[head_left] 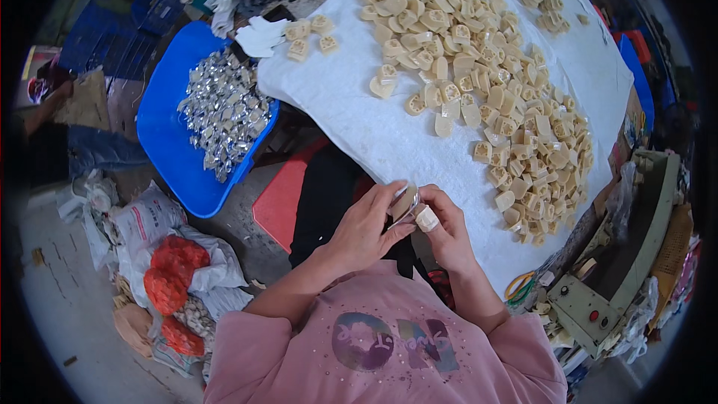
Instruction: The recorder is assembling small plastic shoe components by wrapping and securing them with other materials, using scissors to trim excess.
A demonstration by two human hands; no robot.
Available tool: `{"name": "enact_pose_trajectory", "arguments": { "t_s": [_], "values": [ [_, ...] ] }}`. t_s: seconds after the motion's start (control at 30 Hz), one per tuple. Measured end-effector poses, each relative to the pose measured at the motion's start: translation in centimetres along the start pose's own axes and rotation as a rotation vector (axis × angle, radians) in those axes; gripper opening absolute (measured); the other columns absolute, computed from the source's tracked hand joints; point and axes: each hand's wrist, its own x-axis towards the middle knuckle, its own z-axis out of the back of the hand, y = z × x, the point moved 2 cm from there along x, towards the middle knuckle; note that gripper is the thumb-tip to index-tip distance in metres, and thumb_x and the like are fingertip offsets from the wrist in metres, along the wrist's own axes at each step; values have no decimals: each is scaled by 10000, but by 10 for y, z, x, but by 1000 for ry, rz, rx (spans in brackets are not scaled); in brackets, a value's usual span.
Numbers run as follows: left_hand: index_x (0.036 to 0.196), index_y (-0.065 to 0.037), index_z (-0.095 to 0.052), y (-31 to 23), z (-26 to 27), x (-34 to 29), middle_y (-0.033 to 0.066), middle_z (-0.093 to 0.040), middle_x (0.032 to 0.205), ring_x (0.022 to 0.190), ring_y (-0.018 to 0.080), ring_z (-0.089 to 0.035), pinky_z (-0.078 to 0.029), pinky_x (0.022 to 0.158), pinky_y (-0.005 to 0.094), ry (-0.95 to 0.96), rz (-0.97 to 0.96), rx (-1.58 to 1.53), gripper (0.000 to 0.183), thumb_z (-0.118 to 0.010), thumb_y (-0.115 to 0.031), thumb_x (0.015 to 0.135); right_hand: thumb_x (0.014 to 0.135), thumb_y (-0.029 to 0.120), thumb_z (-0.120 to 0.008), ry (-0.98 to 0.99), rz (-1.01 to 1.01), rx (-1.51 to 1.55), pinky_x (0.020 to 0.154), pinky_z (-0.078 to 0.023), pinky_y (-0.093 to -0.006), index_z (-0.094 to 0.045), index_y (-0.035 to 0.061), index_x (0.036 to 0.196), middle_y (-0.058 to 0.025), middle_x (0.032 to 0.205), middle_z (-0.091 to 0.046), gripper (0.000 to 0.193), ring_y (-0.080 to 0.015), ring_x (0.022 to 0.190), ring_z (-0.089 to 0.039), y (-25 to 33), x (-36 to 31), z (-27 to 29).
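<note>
Close to my body, at the table's near edge, both hands meet around a small cream plastic part with a shiny silvery edge (404,203). My left hand (360,228) grips it between the thumb and fingers. From the other side my right hand (449,236) has its bent fingers closed against the same part. A white wrap (427,218) covers the right thumb. Fingers hide much of the part, so its full shape cannot be made out. Beyond the hands, a large heap of similar cream plastic parts (516,127) is spread over the white cloth (329,97).
At the left stands a blue tub (161,116) of silvery parts. Several cream pieces (321,25) and a white glove (260,36) lie at the cloth's far left corner. A grey-green machine (598,299) stands at the right. Red mesh bags (176,269) lie lower left.
</note>
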Motion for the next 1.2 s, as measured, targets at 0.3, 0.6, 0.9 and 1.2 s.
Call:
{"name": "enact_pose_trajectory", "arguments": {
  "t_s": [0.3, 0.6, 0.9, 1.2],
  "values": [
    [1220, -15, -501, -5, -3, -31, 54, -530, 1037, 886, 95, -545, -480, 740, 251, -120, 114, -459, 440, -661, -75, 814, 920, 158, -546, 99, 108, -95, 899, -385, -289, -473, -8, 1196, -64, 1047, -470, 330, -161, 983, -493, 1, -17, -15],
    [1166, -39, -531, -35, 27, -16, 73, -556, 977, 834, 153, -579, -473, 681, 278, -60, 29, -138, 461, -697, -27, 736, 932, 183, -538, -5, 146, -24, 914, -396, -308, -475, -1, 1223, -68, 1073, -529, 351, -171, 1039, -510, 9, -20, -27],
    [1176, -46, -514, -32, 105, -8, 115, -536, 962, 771, 244, -583, -489, 625, 314, -101, -217, 68, 556, -687, 61, 659, 912, 267, -588, -10, -87, 278, 520, -415, -241, -554, 36, 857, -20, 762, -561, 240, -81, 598, -491, 39, 61, -67],
    [1038, -3, -611, -27, 192, 31, 66, -564, 818, 565, 91, -463, -400, 471, 234, -31, -287, 107, 504, -706, 82, 550, 827, 127, -616, 78, 459, -711, 498, -430, -319, -549, 14, 828, -110, 618, -529, 131, -221, 538, -556, 91, 116, -123]
  ]
}}
